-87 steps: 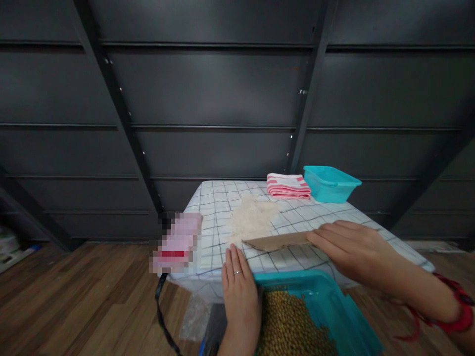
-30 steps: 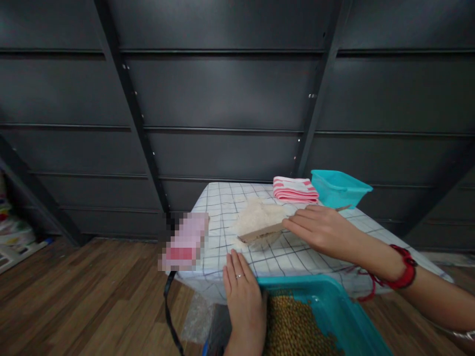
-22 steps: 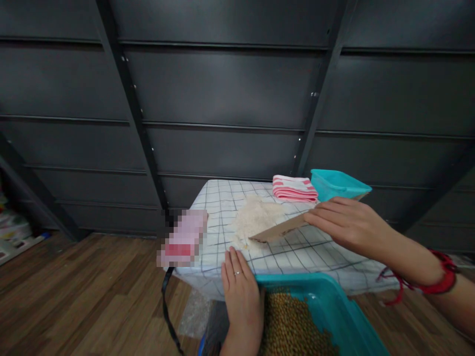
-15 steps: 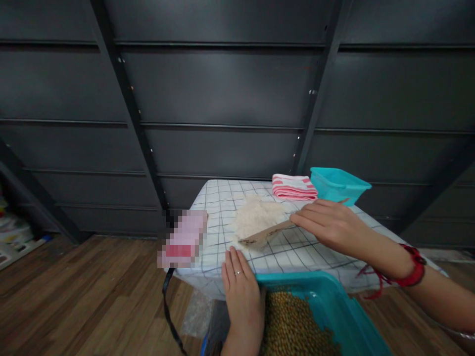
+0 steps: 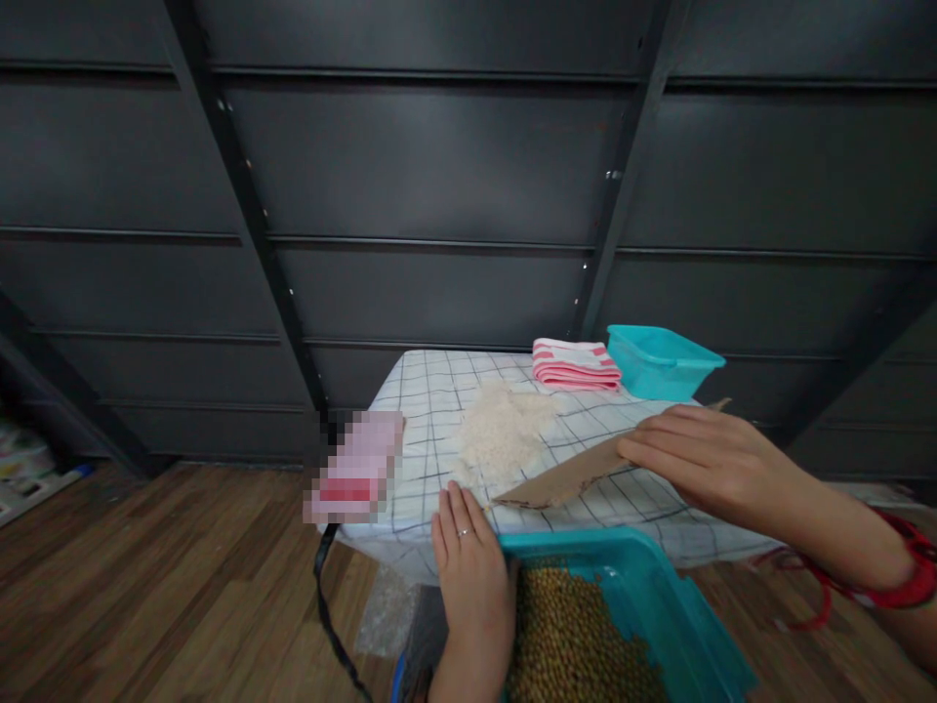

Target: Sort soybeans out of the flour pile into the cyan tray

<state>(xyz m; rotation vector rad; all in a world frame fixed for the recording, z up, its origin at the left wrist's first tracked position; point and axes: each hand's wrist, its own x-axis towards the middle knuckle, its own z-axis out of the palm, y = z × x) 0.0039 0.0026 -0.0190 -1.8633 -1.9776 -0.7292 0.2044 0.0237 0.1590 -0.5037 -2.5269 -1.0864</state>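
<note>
My right hand [image 5: 703, 459] grips a flat strip of brown cardboard [image 5: 563, 478], tilted, its left end low near the table's front edge just above the teal tub. A pile of white rice [image 5: 502, 430] lies on the checked tablecloth [image 5: 431, 410] behind the cardboard. My left hand [image 5: 468, 566], a ring on one finger, rests flat with fingers together on the left rim of a teal tub [image 5: 673, 625] filled with tan beans [image 5: 578, 644].
A folded pink-and-white striped towel [image 5: 575, 363] and a smaller teal tub [image 5: 663, 361] sit at the table's far right. A blurred pink object [image 5: 351, 469] lies at the table's left edge. A dark panelled wall stands behind; wood floor lies to the left.
My right hand swept the cardboard back from the rice pile toward the front edge of the table. My left hand stayed on the tub rim.
</note>
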